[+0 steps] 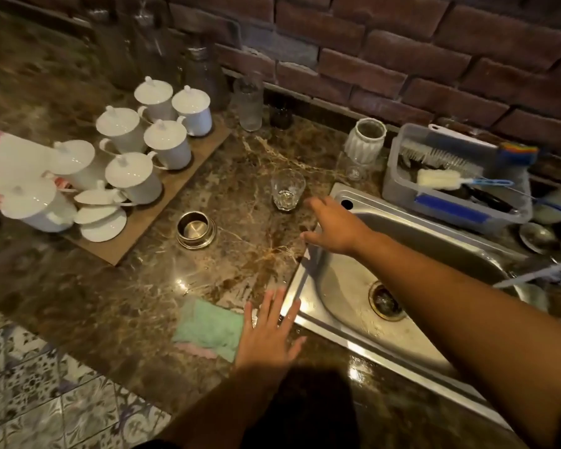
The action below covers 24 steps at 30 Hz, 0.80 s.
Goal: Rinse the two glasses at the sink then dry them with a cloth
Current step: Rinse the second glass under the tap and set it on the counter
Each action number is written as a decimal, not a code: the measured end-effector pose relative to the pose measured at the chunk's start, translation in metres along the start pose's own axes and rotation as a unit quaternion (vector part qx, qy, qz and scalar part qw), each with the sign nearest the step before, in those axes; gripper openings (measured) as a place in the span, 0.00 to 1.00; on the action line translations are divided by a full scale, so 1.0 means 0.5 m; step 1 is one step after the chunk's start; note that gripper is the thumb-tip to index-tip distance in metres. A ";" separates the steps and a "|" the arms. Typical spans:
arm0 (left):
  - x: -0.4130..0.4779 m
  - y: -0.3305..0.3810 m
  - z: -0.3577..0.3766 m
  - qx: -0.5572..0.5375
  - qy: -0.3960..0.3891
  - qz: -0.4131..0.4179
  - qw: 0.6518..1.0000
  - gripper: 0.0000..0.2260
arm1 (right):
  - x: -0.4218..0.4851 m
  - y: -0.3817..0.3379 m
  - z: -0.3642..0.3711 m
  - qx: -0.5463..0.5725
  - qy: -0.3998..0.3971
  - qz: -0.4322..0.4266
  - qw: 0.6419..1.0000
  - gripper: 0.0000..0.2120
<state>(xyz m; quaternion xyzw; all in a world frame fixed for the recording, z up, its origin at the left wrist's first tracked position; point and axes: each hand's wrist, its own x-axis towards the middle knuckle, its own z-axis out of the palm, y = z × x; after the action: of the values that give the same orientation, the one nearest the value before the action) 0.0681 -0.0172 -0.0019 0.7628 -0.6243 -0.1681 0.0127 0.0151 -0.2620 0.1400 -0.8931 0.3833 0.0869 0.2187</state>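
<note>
A short clear glass (287, 189) stands upright on the marble counter, just left of the steel sink (347, 286). My right hand (332, 226) stretches over the sink's left rim, fingers apart, its fingertips a little short of that glass. A second clear glass (353, 166) stands behind the sink corner, in front of a white ribbed jar (365, 140). A green cloth (209, 328) lies flat on the counter near the front edge. My left hand (268, 332) hovers open with spread fingers at the cloth's right edge, holding nothing.
A wooden board (149, 218) with several white lidded cups fills the left counter. A small steel bowl (196, 230) sits between board and sink. A plastic tub of brushes (454, 176) stands behind the sink. Bottles line the brick wall. Patterned floor tiles lie lower left.
</note>
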 end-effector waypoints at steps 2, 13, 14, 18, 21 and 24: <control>0.005 -0.002 0.000 -0.006 -0.003 -0.006 1.000 0.32 | 0.046 -0.010 -0.002 -0.003 -0.010 0.008 1.000 0.39; 0.006 -0.007 0.014 0.002 0.030 0.024 0.999 0.36 | 0.232 -0.029 -0.013 -0.039 0.001 0.030 0.999 0.43; 0.007 -0.008 0.017 0.003 0.027 0.021 0.999 0.36 | 0.244 -0.028 -0.014 -0.043 -0.006 0.026 0.999 0.42; 0.008 -0.010 0.024 0.000 0.022 0.025 0.999 0.35 | 0.269 -0.035 -0.013 -0.061 -0.032 0.012 0.998 0.41; 0.010 -0.009 0.021 -0.007 0.027 0.028 0.999 0.35 | 0.266 -0.040 -0.010 -0.065 -0.026 0.022 0.997 0.43; 0.009 -0.007 0.014 -0.023 0.019 0.028 0.999 0.35 | 0.233 -0.038 -0.013 -0.069 -0.024 0.028 0.997 0.45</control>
<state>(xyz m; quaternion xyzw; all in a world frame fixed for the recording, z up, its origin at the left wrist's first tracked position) 0.0702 -0.0193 -0.0100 0.7475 -0.6410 -0.1677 0.0467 0.1093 -0.3285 0.1144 -0.8925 0.3963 0.1404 0.1634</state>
